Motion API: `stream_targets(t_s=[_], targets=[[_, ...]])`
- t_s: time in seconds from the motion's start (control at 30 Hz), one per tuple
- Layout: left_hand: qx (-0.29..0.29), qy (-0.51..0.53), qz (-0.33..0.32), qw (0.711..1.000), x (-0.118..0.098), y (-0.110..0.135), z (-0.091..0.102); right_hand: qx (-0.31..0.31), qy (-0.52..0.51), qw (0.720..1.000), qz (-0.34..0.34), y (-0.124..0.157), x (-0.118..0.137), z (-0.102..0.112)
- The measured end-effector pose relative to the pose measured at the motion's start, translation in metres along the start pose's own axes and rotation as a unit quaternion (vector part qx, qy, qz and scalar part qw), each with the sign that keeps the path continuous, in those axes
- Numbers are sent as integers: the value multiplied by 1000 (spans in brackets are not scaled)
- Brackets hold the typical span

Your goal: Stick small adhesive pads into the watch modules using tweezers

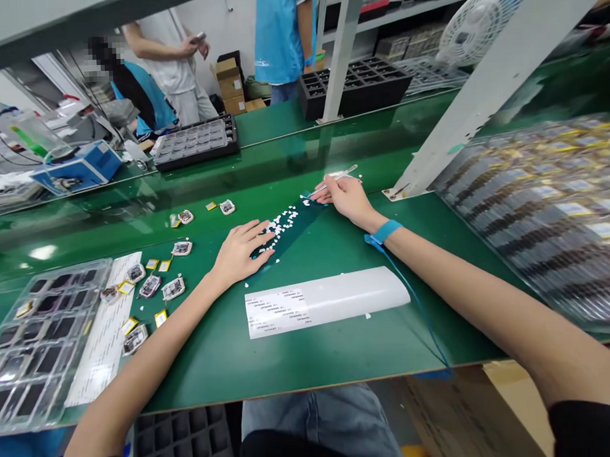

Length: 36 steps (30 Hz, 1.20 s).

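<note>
Left of centre, our left hand [243, 252] lies spread by white bits [286, 220]; upper centre-right, our right hand [348, 199] pinches a slim tool [351, 169].

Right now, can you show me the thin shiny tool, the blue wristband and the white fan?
Thin shiny tool [350, 170]: head view, on its upper end.
Blue wristband [387, 231]: head view, on the wide band.
White fan [482, 22]: head view, on its round grille.
</note>
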<state>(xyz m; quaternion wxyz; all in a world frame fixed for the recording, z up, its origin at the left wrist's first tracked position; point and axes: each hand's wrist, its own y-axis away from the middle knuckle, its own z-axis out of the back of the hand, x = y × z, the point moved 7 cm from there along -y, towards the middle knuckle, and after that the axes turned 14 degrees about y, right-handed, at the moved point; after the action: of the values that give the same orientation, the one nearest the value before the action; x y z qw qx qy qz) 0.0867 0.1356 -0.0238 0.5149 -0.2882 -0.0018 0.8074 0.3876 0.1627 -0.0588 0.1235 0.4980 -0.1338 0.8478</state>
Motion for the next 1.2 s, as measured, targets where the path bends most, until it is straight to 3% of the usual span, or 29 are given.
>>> stream_targets(t_s=[0.13,0.23,0.33,0.43,0.6,0.7,0.8,0.9,1.0,1.1,1.2], targets=[[105,8,-41,994,-15,0,-14,10,-7,1000,10,-28,7,-24],[150,-32,2,988,-12,-12,-24,4,-13,1000,20,-48,15,-35],[163,-63,51,983,0,-31,-31,-15,-17,999,45,-55,26,-31],[150,-69,82,983,17,-54,-35,-42,-19,995,85,-41,35,-13],[106,-69,142,982,59,-106,-34,-59,-7,989,132,15,33,20],[50,-80,175,980,77,-138,-22,-57,1,988,145,48,26,33],[-25,-100,176,979,76,-153,1,-52,9,987,151,64,15,38],[-99,-126,146,976,57,-151,30,-39,6,988,149,57,4,37],[-157,-155,84,972,21,-141,56,-24,-12,992,123,39,-5,33],[-181,-180,-13,967,-35,-137,81,-23,-40,995,85,26,-14,28],[-189,-197,-95,957,-101,-154,117,-16,-66,996,57,23,-21,22]])
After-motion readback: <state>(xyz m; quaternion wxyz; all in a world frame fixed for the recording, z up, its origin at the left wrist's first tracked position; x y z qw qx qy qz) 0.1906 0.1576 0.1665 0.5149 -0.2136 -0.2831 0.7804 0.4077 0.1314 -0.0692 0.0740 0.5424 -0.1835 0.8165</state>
